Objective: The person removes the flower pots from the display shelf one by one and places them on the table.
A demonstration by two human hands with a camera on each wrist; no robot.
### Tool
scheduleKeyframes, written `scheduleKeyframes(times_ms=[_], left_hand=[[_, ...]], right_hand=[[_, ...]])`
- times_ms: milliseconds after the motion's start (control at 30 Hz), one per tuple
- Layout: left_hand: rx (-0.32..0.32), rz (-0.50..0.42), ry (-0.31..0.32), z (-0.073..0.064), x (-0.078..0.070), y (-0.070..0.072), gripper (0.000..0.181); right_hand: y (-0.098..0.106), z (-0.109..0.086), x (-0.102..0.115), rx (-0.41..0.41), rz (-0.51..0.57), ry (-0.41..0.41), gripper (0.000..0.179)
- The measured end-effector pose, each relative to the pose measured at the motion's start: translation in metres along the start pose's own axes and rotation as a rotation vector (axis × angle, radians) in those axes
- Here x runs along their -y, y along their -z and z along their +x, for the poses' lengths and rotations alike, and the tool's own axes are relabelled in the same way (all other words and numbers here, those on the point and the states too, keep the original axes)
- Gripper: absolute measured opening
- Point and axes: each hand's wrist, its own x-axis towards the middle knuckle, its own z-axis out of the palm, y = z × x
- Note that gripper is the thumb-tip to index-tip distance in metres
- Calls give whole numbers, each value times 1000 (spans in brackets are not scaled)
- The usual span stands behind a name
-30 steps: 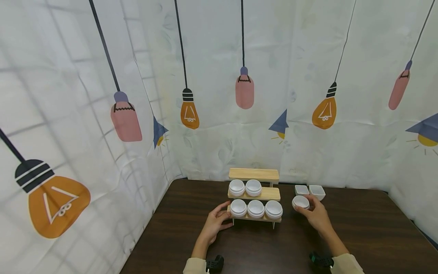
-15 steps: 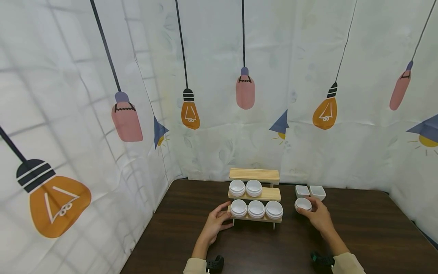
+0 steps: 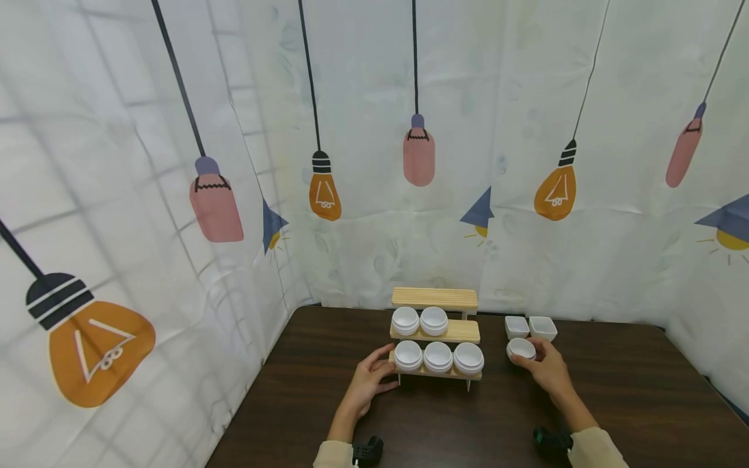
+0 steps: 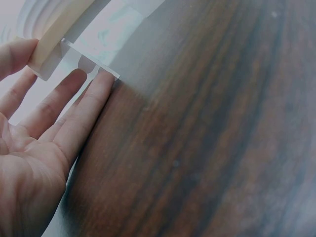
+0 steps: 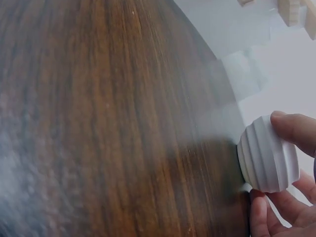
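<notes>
A three-tier wooden display stand [image 3: 466, 331] holds several round white bowls: three on the lowest shelf, two on the middle one. At its left end, my left hand [image 3: 367, 382] holds the lowest shelf, thumb and index finger at the board's end [image 4: 45, 66]. Lower fingers reach to the clear leg [image 4: 101, 63] beneath. My right hand [image 3: 549, 368] grips a round white bowl [image 3: 521, 349] by its sides, between thumb and fingers. Its ridged outer wall [image 5: 266, 155] shows in the right wrist view, low over the tabletop.
Two square white dishes [image 3: 543, 328] stand side by side just behind the gripped bowl. The stand's top shelf [image 3: 434, 298] is bare wood. A dark wooden table [image 3: 620, 383] runs back to a white curtain [image 3: 363, 260] printed with lamps.
My right hand has shifted slightly to the right and away from me with the white bowl, nearer the square dishes. The left hand keeps its place on the stand.
</notes>
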Motion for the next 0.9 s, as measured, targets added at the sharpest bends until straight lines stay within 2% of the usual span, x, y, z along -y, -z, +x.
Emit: scheduleKeyframes(times_ms=[333, 900], left_hand=[[0, 4, -3, 0, 1, 0, 52], [0, 6, -6, -1, -1, -1, 52]], right_hand=[[2, 3, -1, 41, 12, -7, 71], [3, 8, -2, 59, 33, -29, 76]])
